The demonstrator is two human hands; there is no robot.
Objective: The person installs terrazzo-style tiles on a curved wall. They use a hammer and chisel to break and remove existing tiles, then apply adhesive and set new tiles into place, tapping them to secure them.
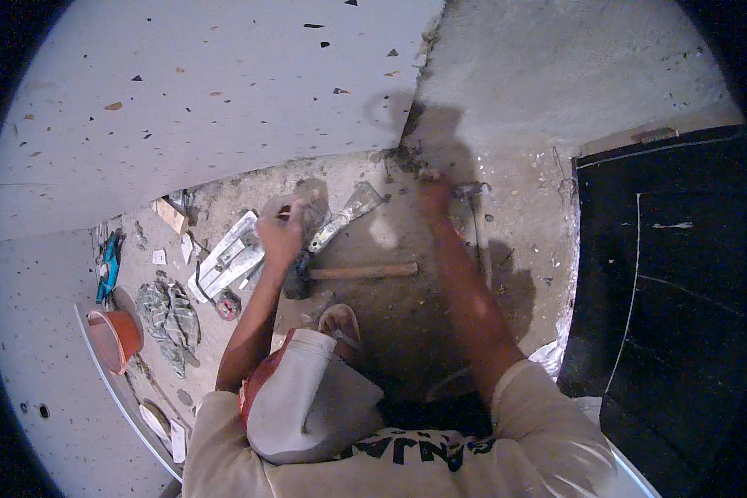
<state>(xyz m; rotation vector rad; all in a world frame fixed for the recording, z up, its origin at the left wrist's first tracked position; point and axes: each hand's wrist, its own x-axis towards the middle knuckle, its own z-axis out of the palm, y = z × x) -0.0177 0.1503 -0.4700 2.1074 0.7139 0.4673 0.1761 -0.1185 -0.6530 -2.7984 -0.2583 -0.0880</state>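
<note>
My left hand (280, 228) is raised over the floor, its fingers curled together; whether anything small is between them does not show. Beneath and beside it lie pale, plaster-smeared metal tools (228, 259) and a long flat trowel-like blade (349, 214). Closer to me rests a mallet with a black head (297, 280) and a wooden handle (373, 271). My right hand (434, 195) reaches to the foot of the wall near the corner. Motion smears its fingers, so its grip cannot be made out. Just right of it is a thin, hooked rod-like thing (475, 189).
A speckled white panel (224, 100) and a rough grey wall (573, 75) meet ahead. At right stands a black door-like panel (664, 274). On the left are an orange bucket (118, 340), a crumpled cloth (171, 319), a blue tool (108, 267) and a small round roll (228, 305).
</note>
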